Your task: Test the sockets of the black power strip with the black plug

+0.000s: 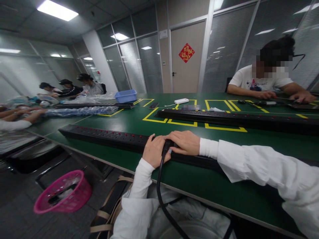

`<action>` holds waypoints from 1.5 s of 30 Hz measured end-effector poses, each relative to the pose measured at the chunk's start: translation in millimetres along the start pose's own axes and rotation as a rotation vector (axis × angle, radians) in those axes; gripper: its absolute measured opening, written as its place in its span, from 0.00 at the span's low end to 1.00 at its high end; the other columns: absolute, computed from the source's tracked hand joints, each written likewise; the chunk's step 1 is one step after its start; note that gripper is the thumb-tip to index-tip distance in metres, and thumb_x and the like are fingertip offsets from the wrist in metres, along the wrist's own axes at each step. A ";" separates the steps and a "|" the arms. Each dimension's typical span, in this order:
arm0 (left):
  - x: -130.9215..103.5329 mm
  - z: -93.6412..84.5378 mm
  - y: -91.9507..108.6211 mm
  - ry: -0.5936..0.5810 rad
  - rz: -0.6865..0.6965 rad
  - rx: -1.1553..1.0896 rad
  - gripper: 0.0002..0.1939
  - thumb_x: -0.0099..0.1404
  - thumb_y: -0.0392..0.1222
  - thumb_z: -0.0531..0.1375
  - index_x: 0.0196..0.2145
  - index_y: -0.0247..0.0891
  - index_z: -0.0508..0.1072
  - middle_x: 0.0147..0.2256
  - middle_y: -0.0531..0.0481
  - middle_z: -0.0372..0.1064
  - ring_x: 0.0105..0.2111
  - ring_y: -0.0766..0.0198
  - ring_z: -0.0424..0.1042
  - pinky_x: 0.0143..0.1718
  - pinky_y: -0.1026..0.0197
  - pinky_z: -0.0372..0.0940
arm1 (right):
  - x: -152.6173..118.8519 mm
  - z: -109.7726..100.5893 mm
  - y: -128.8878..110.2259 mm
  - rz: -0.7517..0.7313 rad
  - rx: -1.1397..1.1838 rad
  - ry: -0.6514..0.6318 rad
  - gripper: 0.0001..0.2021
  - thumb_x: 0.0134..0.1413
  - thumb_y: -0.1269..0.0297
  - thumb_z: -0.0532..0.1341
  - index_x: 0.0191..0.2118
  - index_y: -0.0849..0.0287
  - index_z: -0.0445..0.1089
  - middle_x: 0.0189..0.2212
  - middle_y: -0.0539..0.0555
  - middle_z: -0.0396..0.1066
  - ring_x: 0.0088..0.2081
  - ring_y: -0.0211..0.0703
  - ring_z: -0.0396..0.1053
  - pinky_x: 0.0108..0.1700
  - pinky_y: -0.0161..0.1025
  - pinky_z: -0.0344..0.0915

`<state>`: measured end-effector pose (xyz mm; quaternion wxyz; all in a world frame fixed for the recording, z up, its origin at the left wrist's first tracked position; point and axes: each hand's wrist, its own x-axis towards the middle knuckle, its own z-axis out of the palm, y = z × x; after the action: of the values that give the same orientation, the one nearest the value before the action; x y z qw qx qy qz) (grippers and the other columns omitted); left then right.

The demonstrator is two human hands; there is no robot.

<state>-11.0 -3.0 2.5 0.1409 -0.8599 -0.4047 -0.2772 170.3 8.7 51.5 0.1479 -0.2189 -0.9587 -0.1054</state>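
Observation:
A long black power strip [104,135] with a row of small red parts lies along the near edge of the green table. A black power plug [167,144] sits against it, its thick cable [159,186] hanging down over the table edge towards my lap. My left hand [155,151] is closed around the plug, with part of it on both sides of the cable. From the right, my right hand [184,142] bends its fingers over the strip just beside the plug. Both hands meet there and hide the contact between plug and strip.
A second power strip [224,119] lies farther back, near a white device [181,101] and yellow tape marks. Left are plastic-wrapped lengths [82,111] and a blue bin [126,96]. A pink basket [82,189] stands on the floor. A person [264,79] works opposite; others sit left.

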 end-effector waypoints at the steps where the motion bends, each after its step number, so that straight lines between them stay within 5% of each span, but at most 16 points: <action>1: 0.0 -0.2 0.1 0.000 -0.001 0.000 0.19 0.53 0.44 0.52 0.43 0.34 0.63 0.42 0.42 0.66 0.45 0.56 0.63 0.52 0.49 0.49 | 0.1 -0.2 -0.2 0.001 -0.001 0.000 0.19 0.55 0.58 0.48 0.50 0.64 0.54 0.39 0.60 0.63 0.41 0.45 0.61 0.37 0.40 0.61; 45: -1.2 3.2 -2.7 0.037 -0.002 -0.026 0.19 0.51 0.43 0.52 0.41 0.35 0.64 0.43 0.42 0.66 0.45 0.56 0.63 0.51 0.51 0.52 | -0.4 9.0 7.1 0.000 0.065 0.022 0.20 0.56 0.57 0.47 0.51 0.62 0.53 0.41 0.60 0.62 0.42 0.44 0.60 0.38 0.40 0.62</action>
<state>-12.6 -0.5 -0.8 0.1368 -0.8561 -0.3991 -0.2985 171.7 17.3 43.9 0.1655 -0.2128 -0.9599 -0.0769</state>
